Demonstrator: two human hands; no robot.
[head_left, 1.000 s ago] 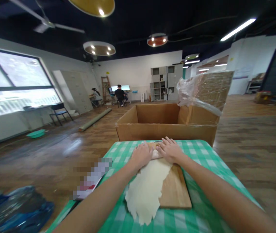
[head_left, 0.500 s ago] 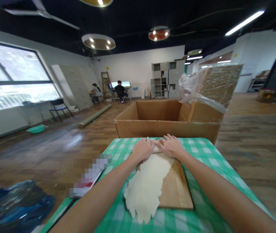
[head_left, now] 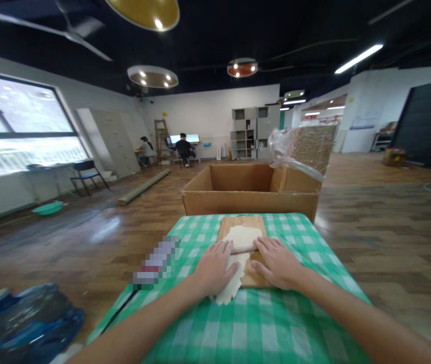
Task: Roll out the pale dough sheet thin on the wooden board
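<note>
A pale rolling pin (head_left: 243, 249) lies crosswise over a thin sheet of dough (head_left: 243, 234), partly hidden by my hands. My left hand (head_left: 215, 266) grips its left end, fingers laid over it and thumb pointing inward. At the right end, my right hand (head_left: 279, 262) holds it the same way. The dough spreads beyond the pin, and its ragged near part hangs past the front left of the wooden cutting board (head_left: 255, 275). That board rests on a green and white checked tablecloth (head_left: 260, 323).
Beyond the table stands a large open cardboard box (head_left: 249, 203), with a plastic-wrapped carton (head_left: 309, 146) on its right. A blurred-out flat item (head_left: 156, 263) with a black cord lies left. A big water bottle (head_left: 26, 318) is at lower left. Two people sit at the far wall.
Both hands have come back toward me with the rolling pin, from the board's far end to about its middle. More of the dough's far part shows. The camera view has shifted slightly.
</note>
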